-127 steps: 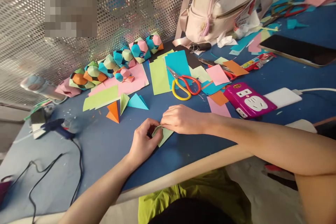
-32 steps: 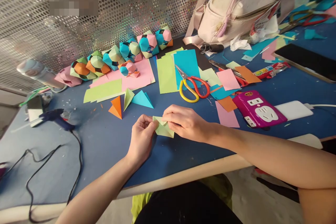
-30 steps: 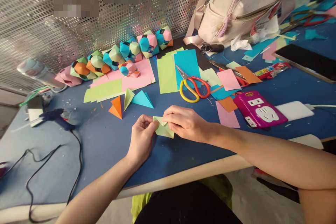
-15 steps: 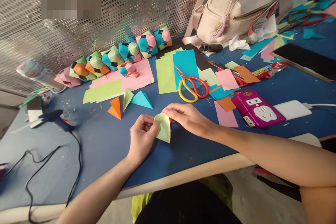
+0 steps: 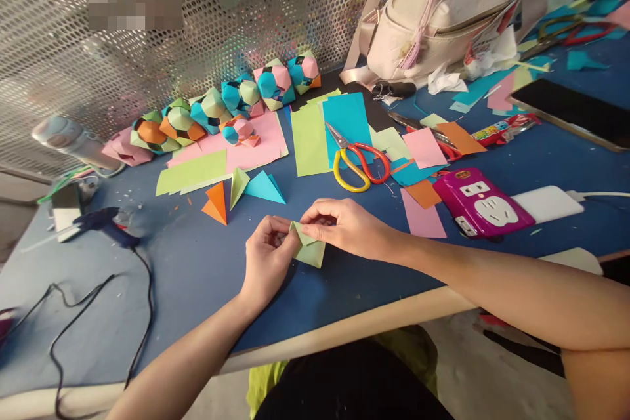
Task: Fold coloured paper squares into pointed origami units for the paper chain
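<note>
Between my two hands is a small piece of light green paper [image 5: 310, 254], its upper part folded over toward me. My left hand [image 5: 270, 256] pinches its left edge between thumb and fingers. On the upper right, my right hand [image 5: 344, 226] grips the folded flap, thumb on top and fingertips partly hidden behind. Just beyond my hands lie folded paper pieces: an orange one [image 5: 215, 203], a green one [image 5: 239, 186] and a blue one [image 5: 266, 186]. Scissors [image 5: 352, 156] with one yellow and one red handle rest on blue and green paper sheets [image 5: 309, 141].
Several folded paper balls [image 5: 211, 110] line the back by a perforated metal panel [image 5: 275, 0]. A glue gun [image 5: 105, 223] with its cable lies left. On the right are a purple power strip [image 5: 480, 207], a phone [image 5: 575, 111], paper scraps and a pale backpack [image 5: 443, 13].
The green paper's top edge, curved upward before, is now folded down over the front. My right hand has shifted slightly, its thumb now lying on the flap. My left hand stays nearly still.
</note>
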Demonstrator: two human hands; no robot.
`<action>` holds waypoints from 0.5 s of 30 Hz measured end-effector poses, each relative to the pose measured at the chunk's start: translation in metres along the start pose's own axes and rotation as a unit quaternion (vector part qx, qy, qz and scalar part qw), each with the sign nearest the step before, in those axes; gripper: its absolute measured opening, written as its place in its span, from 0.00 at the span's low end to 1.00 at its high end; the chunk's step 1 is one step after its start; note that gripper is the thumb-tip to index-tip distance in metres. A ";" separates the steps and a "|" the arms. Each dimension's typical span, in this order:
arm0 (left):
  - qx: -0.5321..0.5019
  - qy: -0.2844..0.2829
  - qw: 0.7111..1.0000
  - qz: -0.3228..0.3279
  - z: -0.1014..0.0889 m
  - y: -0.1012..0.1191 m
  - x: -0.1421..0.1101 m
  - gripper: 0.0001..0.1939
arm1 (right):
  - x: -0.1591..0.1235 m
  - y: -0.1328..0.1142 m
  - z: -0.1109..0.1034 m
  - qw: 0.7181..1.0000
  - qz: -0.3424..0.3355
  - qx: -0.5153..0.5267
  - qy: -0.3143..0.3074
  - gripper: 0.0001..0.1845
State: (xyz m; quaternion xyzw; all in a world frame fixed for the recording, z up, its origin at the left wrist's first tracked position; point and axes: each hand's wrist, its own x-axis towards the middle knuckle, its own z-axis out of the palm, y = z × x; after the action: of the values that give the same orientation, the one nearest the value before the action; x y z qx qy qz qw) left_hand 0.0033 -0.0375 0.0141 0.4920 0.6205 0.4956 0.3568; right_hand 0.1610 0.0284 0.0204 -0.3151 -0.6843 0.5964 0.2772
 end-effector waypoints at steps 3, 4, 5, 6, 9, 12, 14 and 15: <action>0.008 -0.005 1.000 -0.010 0.000 0.002 0.000 0.10 | 0.000 0.005 0.000 0.996 -0.056 -0.067 0.025 0.07; 0.008 -0.007 1.000 -0.012 0.000 0.002 0.000 0.09 | 0.001 0.007 0.001 0.994 -0.072 -0.081 0.029 0.07; 0.008 -0.008 1.000 -0.014 0.000 0.002 -0.001 0.09 | 0.001 0.009 0.001 0.991 -0.088 -0.092 0.032 0.07; 0.006 -0.011 1.000 -0.015 0.000 0.001 -0.001 0.09 | 0.001 0.010 0.000 0.989 -0.103 -0.101 0.034 0.07; -0.004 -0.015 1.000 -0.021 -0.001 -0.002 -0.001 0.09 | 0.001 0.014 0.000 0.982 -0.138 -0.120 0.042 0.08; -0.014 -0.021 0.999 -0.027 -0.002 -0.005 -0.002 0.09 | 0.001 0.015 0.000 0.979 -0.150 -0.127 0.047 0.08; -0.017 -0.025 0.999 -0.027 -0.003 -0.005 -0.002 0.09 | 0.001 0.016 0.000 0.979 -0.151 -0.126 0.050 0.08; -0.018 -0.027 0.999 -0.028 -0.003 -0.006 -0.002 0.09 | 0.001 0.016 0.000 0.979 -0.151 -0.125 0.052 0.08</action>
State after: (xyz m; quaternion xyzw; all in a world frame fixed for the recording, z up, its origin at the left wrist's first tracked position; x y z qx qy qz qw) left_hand -0.0001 -0.0404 0.0093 0.4810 0.6155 0.4831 0.3955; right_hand 0.1614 0.0306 0.0045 -0.2708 -0.7778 0.4402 0.3576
